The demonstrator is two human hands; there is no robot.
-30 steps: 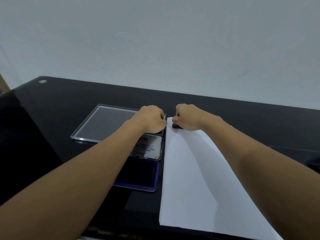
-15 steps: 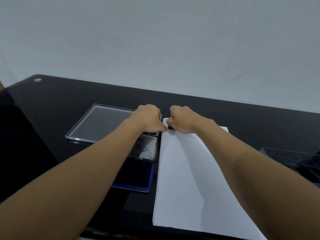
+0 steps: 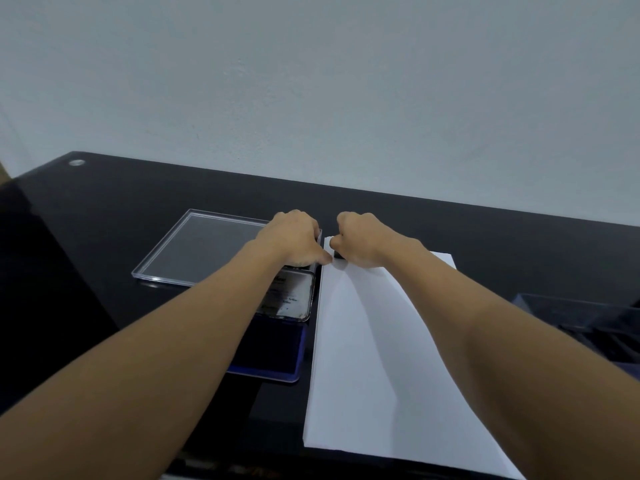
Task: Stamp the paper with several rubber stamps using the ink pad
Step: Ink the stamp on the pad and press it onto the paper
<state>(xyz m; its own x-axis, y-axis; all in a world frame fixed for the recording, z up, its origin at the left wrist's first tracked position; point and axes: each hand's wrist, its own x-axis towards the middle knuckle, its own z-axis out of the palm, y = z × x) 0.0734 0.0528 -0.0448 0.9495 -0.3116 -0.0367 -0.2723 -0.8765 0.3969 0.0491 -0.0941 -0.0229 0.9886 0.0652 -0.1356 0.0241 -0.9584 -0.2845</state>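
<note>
Black stamp (image 3: 338, 260): right hand (image 3: 360, 242) grip clamped round it, pressed onto paper (image 3: 381, 358) corner, apparently to print; left hand (image 3: 294, 239) grip unclear.

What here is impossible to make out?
All in the head view:
stamp: mostly hidden inside the right hand; its face unseen.
left hand: curled, hiding what it touches.
ink pad lid label: print too small.
box at right: cut by the frame edge.

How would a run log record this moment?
right hand: grips small black rubber stamp on far left corner of white paper | left hand: curled, grip unclear | blue ink pad: open
</note>
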